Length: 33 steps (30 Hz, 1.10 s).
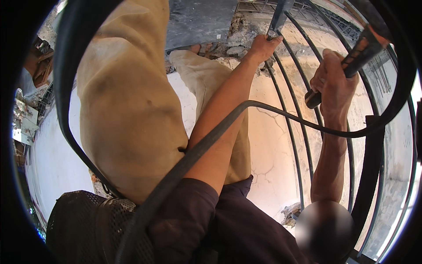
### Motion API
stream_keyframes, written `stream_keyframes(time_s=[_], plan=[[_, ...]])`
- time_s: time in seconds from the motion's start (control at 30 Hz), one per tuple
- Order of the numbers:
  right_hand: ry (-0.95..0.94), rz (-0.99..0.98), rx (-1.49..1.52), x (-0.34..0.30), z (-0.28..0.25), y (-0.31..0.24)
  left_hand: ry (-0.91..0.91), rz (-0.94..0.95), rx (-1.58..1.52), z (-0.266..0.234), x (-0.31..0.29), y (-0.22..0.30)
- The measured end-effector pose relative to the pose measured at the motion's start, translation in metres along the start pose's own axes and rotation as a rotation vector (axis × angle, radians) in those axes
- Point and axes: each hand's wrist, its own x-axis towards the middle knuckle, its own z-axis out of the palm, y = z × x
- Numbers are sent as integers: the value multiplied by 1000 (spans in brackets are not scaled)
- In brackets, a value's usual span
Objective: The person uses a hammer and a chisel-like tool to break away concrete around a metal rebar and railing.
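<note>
My left hand (265,48) reaches far forward with its fingers closed around the lower end of a flat grey metal bar (281,16). That end lies partly hidden in the grip, beside broken masonry (239,49). To the right, my right hand (335,81) is raised, wrapped around the dark handle of a hammer (362,53). Orange shows on the hammer near its head, which sits at the upper right, partly covered by a dark strap. Below and beside both hands run several long dark metal rods (290,116), bent by the lens, over a cracked pale wall surface (268,149).
A dark cable (281,111) loops across the view in front of my arms. My legs in tan trousers (127,105) fill the left and middle. Rubble (41,66) lies at the far left. A dark grey sheet (200,22) is at the top.
</note>
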Motion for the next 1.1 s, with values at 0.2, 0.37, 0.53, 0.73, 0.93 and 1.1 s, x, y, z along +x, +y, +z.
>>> stream_keyframes(time_s=[0.2,0.37,0.53,0.73,0.93,1.1], plan=[[-448,244,-454,-21,-18,47,-66,103,25,-15,3,-25],[-176,-45,-102,-18,-28,-71,-27,-93,21,-22,-11,0],[-156,15,-49,-7,-6,-5,-90,-118,-20,-15,-1,-13],[-422,401,-409,-31,-19,99,-18,276,119,-16,-19,-47],[-166,495,-37,-75,-63,36,-340,240,329,35,-137,-41],[-13,357,43,-103,-85,-7,-244,133,77,32,-128,-36]])
